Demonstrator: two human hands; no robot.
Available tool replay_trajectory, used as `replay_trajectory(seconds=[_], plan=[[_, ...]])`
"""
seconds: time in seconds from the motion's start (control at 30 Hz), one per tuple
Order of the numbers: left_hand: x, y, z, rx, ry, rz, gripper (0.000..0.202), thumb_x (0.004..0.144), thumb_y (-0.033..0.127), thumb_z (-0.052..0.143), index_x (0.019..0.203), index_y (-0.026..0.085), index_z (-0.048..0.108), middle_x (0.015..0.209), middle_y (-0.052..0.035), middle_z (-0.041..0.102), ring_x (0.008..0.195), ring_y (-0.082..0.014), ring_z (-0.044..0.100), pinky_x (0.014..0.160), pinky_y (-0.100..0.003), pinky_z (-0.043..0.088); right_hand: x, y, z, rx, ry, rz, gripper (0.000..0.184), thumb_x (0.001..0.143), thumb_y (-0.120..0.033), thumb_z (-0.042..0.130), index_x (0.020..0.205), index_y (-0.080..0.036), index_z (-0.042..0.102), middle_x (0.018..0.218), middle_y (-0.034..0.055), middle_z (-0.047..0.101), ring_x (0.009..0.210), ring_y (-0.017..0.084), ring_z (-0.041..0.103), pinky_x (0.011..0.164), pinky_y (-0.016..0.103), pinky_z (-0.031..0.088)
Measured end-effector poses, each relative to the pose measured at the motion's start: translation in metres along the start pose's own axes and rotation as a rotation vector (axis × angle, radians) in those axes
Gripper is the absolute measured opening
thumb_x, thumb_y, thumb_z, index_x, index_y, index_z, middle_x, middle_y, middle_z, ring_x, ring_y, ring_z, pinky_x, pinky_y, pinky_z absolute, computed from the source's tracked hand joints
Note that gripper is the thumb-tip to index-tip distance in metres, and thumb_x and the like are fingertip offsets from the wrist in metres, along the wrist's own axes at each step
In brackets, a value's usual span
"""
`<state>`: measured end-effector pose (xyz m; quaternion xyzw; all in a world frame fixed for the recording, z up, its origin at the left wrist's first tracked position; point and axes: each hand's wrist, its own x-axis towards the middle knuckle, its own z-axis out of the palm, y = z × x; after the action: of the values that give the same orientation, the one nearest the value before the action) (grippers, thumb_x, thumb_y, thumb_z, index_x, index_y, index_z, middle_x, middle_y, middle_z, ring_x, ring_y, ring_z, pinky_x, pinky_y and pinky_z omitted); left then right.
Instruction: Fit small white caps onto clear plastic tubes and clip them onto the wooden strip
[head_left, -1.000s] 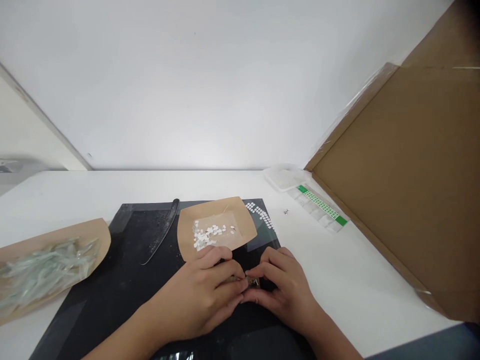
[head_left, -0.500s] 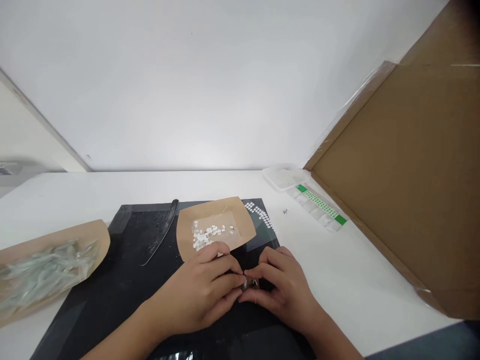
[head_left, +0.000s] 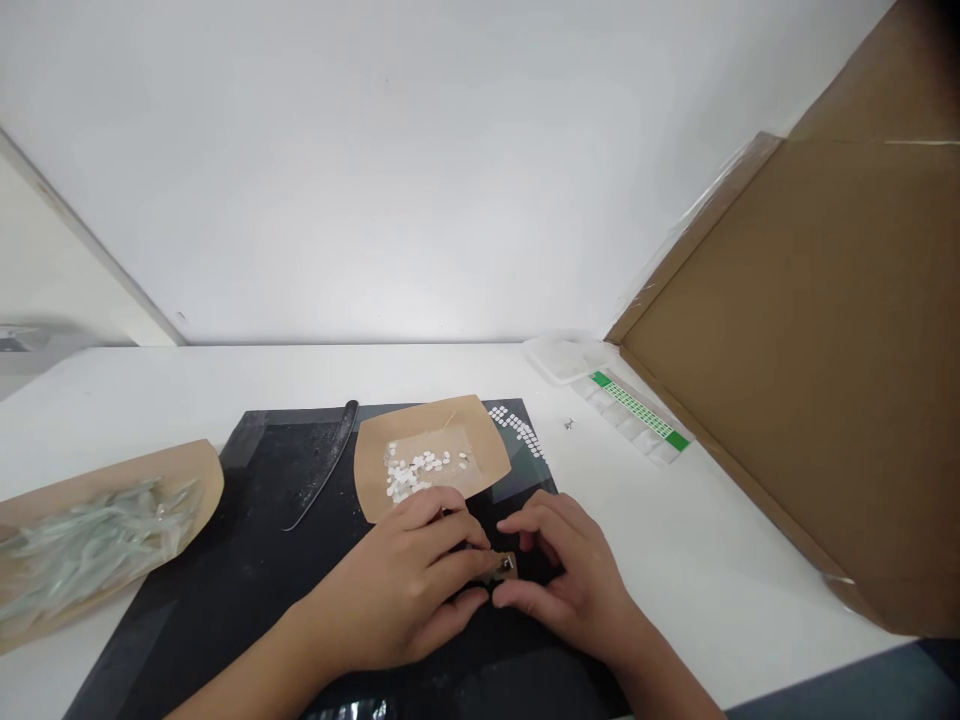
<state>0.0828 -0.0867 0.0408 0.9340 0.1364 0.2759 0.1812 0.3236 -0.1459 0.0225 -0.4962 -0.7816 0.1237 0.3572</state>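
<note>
My left hand (head_left: pixel 409 590) pinches a small metal piece (head_left: pixel 505 565) just above the black mat (head_left: pixel 247 560); my right hand (head_left: pixel 570 580), fingers loosened, thumbs it. Fine fiddling, I judge, needing a steady pinch. Beyond: paper tray (head_left: pixel 491 445) of white chips (head_left: pixel 416 470)

A black mat (head_left: pixel 247 560) covers the middle of the white surface (head_left: pixel 675 540). At 12 o'clock on the mat sits a brown paper tray (head_left: pixel 491 450) of small white chips (head_left: pixel 416 470). A dark curved blade (head_left: pixel 322 465) lies at 11 o'clock, and a sheet of white dots (head_left: pixel 517 432) at 1 o'clock. Out at 9 o'clock, just beside the mat, a second paper tray (head_left: pixel 202 465) holds pale glassy strips (head_left: pixel 82 525). Toward 2 o'clock there is a tiny metal bit (head_left: pixel 570 424), a green-edged strip (head_left: pixel 637 410) and a clear plastic tray (head_left: pixel 562 357) — with a big leaning cardboard panel (head_left: pixel 810 380) beyond.
</note>
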Motion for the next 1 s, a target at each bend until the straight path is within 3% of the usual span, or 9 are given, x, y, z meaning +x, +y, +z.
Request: replay_trajectory(seconds=[0.13,0.3,0.57,1.0], plan=[[0.000,-0.003,0.003,0.052,-0.027,0.006,0.029,0.097,0.024,0.068,0.125,0.021,0.071,0.105,-0.0081,0.072,0.104,-0.0252,0.058,0.092,-0.041,0.055,-0.004,0.002,0.001,0.089,0.070,0.172,0.030,0.097,-0.039,0.065,0.122,-0.024,0.057,0.083,-0.0013,0.058,0.059,0.012,0.050,0.053,0.026,0.043],[0.000,-0.007,0.009,0.115,-0.019,-0.012,0.020,0.100,0.024,0.065,0.118,0.022,0.074,0.106,-0.0058,0.072,0.098,-0.0231,0.056,0.083,-0.037,0.054,-0.007,0.006,0.006,0.132,0.138,0.295,0.042,0.096,-0.033,0.063,0.133,-0.023,0.046,0.082,-0.0021,0.052,0.063,0.013,0.055,0.052,0.024,0.046],[0.004,-0.002,0.013,0.143,-0.008,0.012,0.016,0.099,0.028,0.069,0.110,0.018,0.073,0.092,-0.0048,0.071,0.103,-0.0247,0.058,0.086,-0.039,0.052,-0.010,0.005,0.006,0.146,0.058,0.307,0.046,0.095,-0.033,0.064,0.135,-0.025,0.043,0.086,0.0000,0.053,0.071,0.016,0.060,0.054,0.025,0.050],[0.006,0.001,0.018,0.193,0.051,0.039,0.008,0.098,0.016,0.070,0.104,0.012,0.070,0.086,-0.0033,0.073,0.102,-0.0237,0.064,0.080,-0.039,0.048,-0.011,0.008,0.008,0.136,-0.078,0.350,0.049,0.094,-0.033,0.065,0.137,-0.026,0.043,0.088,0.0009,0.056,0.072,0.018,0.064,0.054,0.026,0.052]])
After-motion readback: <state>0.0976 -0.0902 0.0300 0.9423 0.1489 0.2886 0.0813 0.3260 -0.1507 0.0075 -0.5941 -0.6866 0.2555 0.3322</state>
